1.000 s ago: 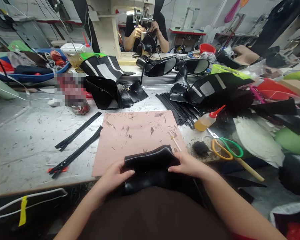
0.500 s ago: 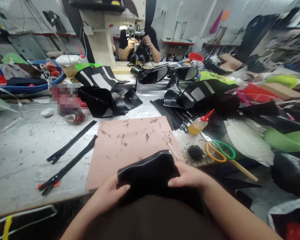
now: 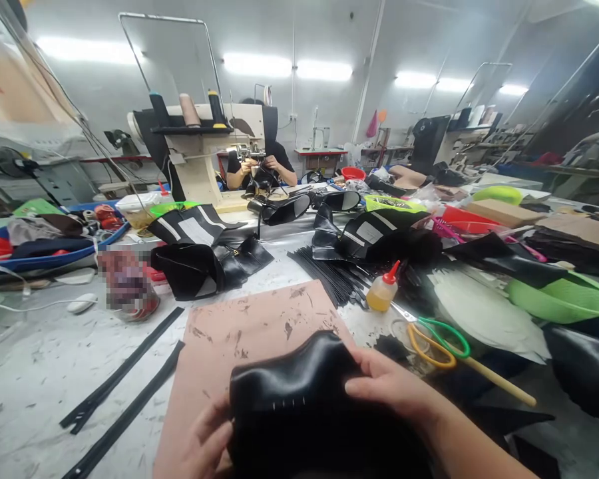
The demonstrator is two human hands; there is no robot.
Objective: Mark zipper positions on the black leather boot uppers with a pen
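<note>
A glossy black leather boot upper [image 3: 294,376] is held low in front of me, with a short row of small white marks across its face. My right hand [image 3: 387,380] grips its right edge, thumb on top and the other fingers partly behind. At the left edge, my left hand [image 3: 207,432] is closed around the leather, its lower part cut off by the frame. Beneath the upper lies a pinkish board [image 3: 264,326] with dark scuffs. Two black zippers [image 3: 124,366] rest to the left of the board.
Right of the board are a glue bottle with a red tip [image 3: 382,289], scissors [image 3: 434,339] and a wooden handle [image 3: 499,380]. Black strips [image 3: 324,279] and more leather uppers [image 3: 194,266] lie beyond. A co-worker [image 3: 284,166] sits at a sewing machine [image 3: 199,159].
The view has tilted up, showing ceiling lights and thread spools. The upper has turned so its shiny face with white marks shows. My left hand has shifted lower along its left edge.
</note>
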